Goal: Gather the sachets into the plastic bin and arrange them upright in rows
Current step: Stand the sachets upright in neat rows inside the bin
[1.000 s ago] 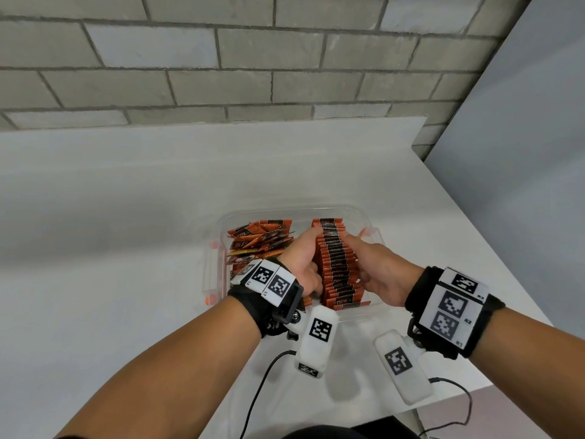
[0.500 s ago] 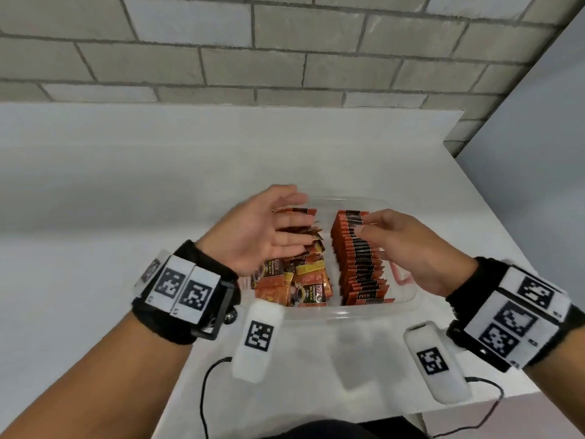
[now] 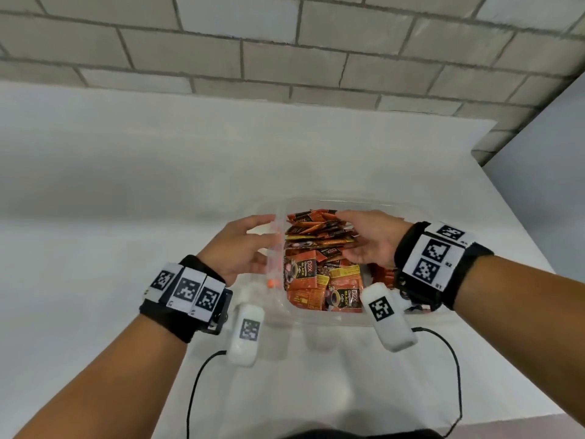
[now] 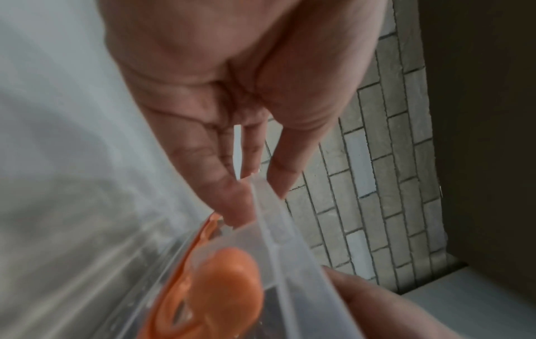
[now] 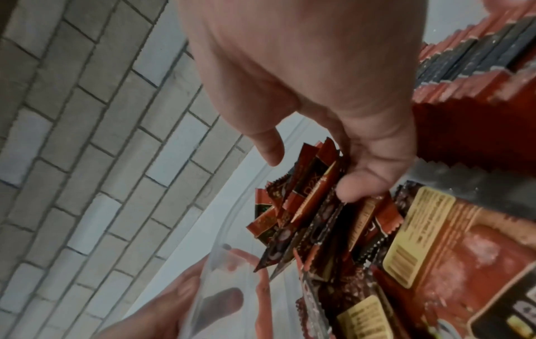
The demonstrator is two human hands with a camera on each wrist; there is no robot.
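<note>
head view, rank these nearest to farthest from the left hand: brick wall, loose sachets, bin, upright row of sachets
1. bin: the left hand holds its left wall.
2. loose sachets: just inside that wall, in the left half of the bin.
3. upright row: in the right half, partly hidden.
4. brick wall: far behind, at the back.

You are in a bare, utilitarian test room: unpainted grey block wall (image 3: pixel 316 55), plain white bench (image 3: pixel 110 201), tracking markers (image 3: pixel 186 288) strapped on your wrists.
</note>
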